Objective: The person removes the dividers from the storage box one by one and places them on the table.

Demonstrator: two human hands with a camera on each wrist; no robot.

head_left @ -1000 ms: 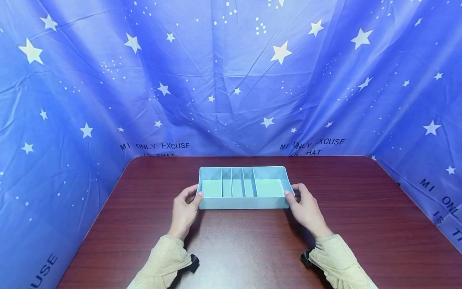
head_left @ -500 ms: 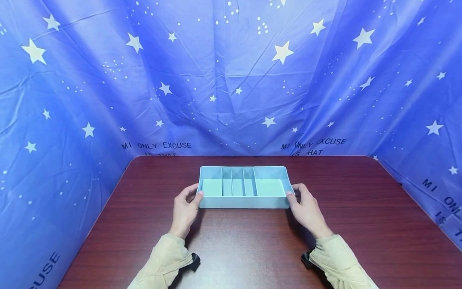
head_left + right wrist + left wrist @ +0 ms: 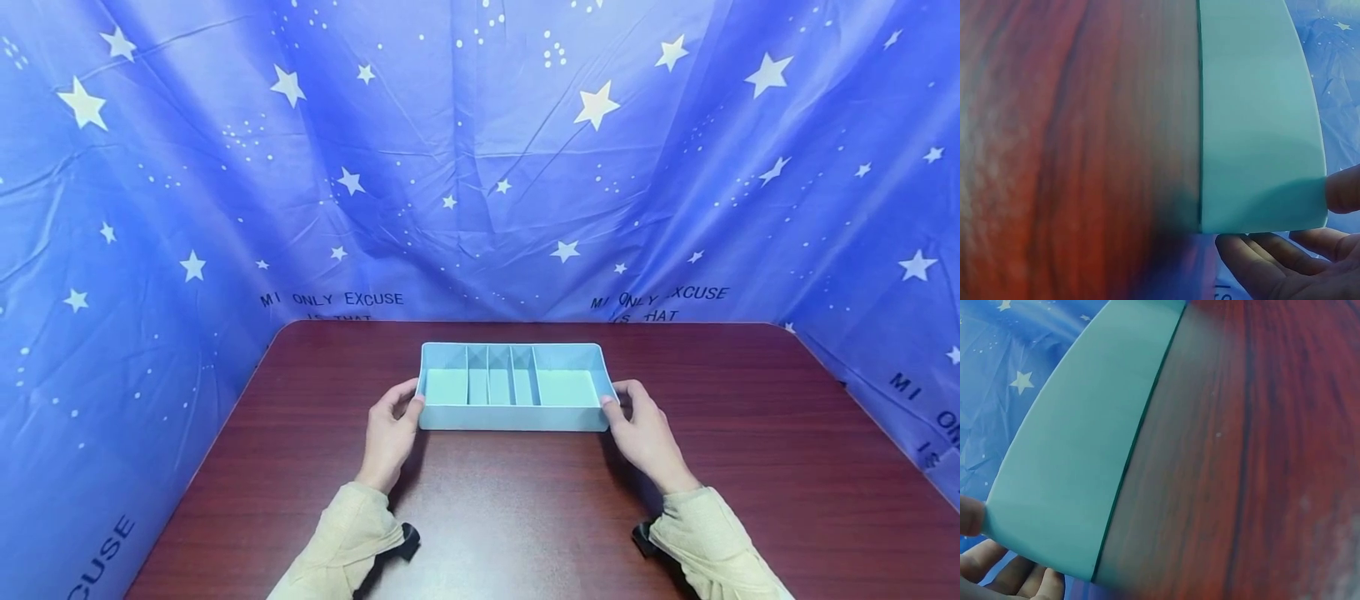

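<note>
A light blue divided organizer tray (image 3: 513, 418) lies on the table, long side toward me, its compartments showing nothing inside. Several upright dividers split it into narrow slots in the middle and a wider compartment at each end. My left hand (image 3: 390, 431) grips its left end, thumb at the near corner of the rim and fingers along the end wall. At the opposite end my right hand (image 3: 651, 433) holds it the same way. Both wrist views show the tray's near wall (image 3: 1079, 437) with thumb and fingertips (image 3: 1244, 253) right at its corner.
The dark red wood-grain table (image 3: 480, 508) extends on all sides of the tray. A blue curtain (image 3: 480, 167) with white stars and printed words hangs behind the table and along both sides. Black straps (image 3: 408, 542) show at the sleeve cuffs.
The head view has turned slightly to the left, so everything appears a little further right. Both hands keep their hold on the tray, which stays in place on the table.
</note>
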